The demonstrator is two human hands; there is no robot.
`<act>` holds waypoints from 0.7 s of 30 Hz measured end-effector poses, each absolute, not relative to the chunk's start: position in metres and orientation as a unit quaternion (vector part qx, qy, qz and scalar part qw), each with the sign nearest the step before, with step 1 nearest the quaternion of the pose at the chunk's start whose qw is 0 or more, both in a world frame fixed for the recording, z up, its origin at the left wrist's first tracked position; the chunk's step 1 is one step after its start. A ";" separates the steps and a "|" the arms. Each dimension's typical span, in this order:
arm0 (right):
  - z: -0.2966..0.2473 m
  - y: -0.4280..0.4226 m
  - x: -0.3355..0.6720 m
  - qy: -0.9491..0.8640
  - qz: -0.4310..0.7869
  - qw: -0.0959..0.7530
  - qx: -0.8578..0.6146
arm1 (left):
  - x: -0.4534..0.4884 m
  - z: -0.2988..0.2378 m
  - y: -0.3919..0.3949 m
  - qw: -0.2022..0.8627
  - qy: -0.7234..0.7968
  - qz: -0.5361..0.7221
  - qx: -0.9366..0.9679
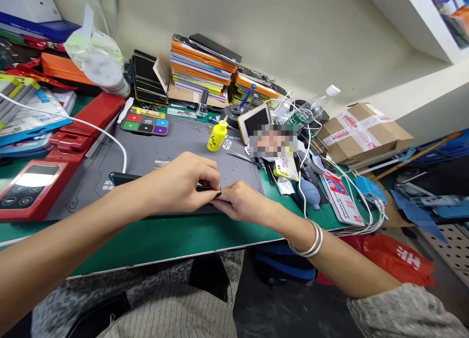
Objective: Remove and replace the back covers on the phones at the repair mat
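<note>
A thin dark slab that looks like a phone [124, 178] is held on edge above the grey work mat [106, 157]. My left hand [179, 184] lies across it with its fingers closed, thumb and fingertips pinching near its right end. My right hand [244, 201] meets the left fingertips at that end, its fingers closed too; what they grip is mostly hidden. A yellow dropper bottle [217, 135] stands behind my hands. Just beyond my left hand lie small pale strips [161, 164].
A red device with a screen [32, 189] lies to the left, near a multicoloured case [145, 125]. Stacked boxes [203, 67] line the wall. Tweezers [242, 156], a blue air blower [309, 194], cables and a cardboard box [362, 133] crowd the right side.
</note>
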State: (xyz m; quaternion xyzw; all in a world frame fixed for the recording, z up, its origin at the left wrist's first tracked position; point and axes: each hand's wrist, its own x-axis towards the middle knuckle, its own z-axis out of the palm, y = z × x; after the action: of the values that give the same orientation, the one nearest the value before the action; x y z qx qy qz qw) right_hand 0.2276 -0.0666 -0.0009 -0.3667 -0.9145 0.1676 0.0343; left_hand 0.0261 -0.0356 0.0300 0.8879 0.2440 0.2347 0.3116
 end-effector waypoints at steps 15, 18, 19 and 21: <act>0.016 -0.059 0.213 -0.904 0.164 -0.113 -0.378 | 0.029 0.029 -0.040 0.250 0.277 0.173 0.911; 0.022 -0.059 0.214 -0.901 0.168 -0.104 -0.386 | 0.024 0.027 -0.037 0.223 0.287 0.106 0.925; 0.027 -0.059 0.215 -0.901 0.166 -0.086 -0.392 | 0.022 0.028 -0.035 0.225 0.283 0.102 0.927; 0.042 -0.055 0.218 -0.900 0.172 -0.008 -0.400 | 0.014 0.035 -0.032 0.245 0.280 0.146 0.917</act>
State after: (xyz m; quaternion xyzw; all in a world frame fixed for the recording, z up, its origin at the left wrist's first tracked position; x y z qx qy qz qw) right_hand 0.2181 -0.0550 0.0418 -0.4003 -0.9001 0.1720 -0.0079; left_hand 0.0138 -0.0317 0.0354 0.9166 0.2803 0.1464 0.2448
